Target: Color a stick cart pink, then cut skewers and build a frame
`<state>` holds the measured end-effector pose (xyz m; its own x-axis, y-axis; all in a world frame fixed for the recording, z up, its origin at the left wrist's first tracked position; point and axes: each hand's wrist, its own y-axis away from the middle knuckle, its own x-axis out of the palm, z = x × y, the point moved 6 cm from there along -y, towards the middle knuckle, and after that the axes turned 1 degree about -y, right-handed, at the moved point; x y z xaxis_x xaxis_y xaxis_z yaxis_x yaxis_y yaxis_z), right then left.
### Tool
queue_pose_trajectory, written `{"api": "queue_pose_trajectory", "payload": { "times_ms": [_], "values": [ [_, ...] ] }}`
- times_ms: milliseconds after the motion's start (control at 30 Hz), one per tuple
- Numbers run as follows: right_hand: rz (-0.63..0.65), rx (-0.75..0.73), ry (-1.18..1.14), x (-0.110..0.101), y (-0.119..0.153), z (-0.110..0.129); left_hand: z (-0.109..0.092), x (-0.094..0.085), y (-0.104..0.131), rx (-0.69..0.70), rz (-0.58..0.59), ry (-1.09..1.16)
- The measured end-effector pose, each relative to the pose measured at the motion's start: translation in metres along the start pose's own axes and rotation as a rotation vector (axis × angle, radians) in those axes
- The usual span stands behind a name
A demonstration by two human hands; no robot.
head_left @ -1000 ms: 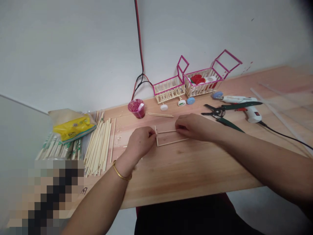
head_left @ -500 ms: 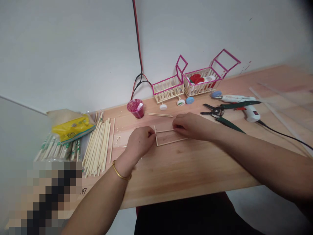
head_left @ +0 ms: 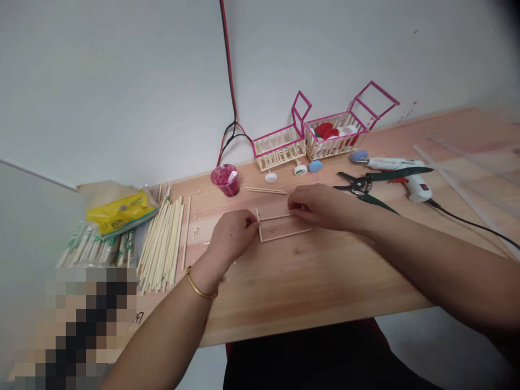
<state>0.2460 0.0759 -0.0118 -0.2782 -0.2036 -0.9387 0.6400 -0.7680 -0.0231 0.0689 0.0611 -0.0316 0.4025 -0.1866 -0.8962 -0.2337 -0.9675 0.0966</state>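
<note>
In the head view, thin pale wooden sticks lie on the table in an open rectangle. A short crosswise stick [head_left: 260, 232] meets the left ends of an upper stick [head_left: 274, 218] and a lower stick [head_left: 286, 235]. My left hand [head_left: 233, 234] has its thumb and forefinger pinched on the short stick. At the other side, the curled fingers of my right hand [head_left: 314, 206] close on the right end of the upper stick and hide it. The lower stick's right end lies just below that hand.
Two stick carts [head_left: 280, 146] [head_left: 337, 132] with pink rims stand against the wall. A cup [head_left: 227, 181] with pink stains is behind my hands. Green-handled pliers [head_left: 359, 185] and a white glue gun [head_left: 416, 181] lie right. Loose sticks [head_left: 162, 246] and a yellow packet [head_left: 122, 211] lie left.
My right hand has risen very slightly away from the lower stick, uncovering a little more of its right end. The left hand and the sticks stay in place.
</note>
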Motion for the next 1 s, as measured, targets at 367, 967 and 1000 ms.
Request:
{"api": "queue_pose_trajectory", "payload": {
  "times_ms": [367, 967, 1000],
  "values": [
    [-0.049, 0.116, 0.024, -0.022, 0.016, -0.029, 0.004, -0.006, 0.005, 0.015, 0.021, 0.027],
    [0.206, 0.003, -0.099, -0.004, 0.026, 0.007, -0.002, -0.007, 0.016, 0.060, 0.273, 0.014],
    [0.210, 0.006, -0.097, -0.003, 0.025, 0.008, -0.003, -0.006, 0.016, 0.067, 0.273, 0.012]
  ]
}}
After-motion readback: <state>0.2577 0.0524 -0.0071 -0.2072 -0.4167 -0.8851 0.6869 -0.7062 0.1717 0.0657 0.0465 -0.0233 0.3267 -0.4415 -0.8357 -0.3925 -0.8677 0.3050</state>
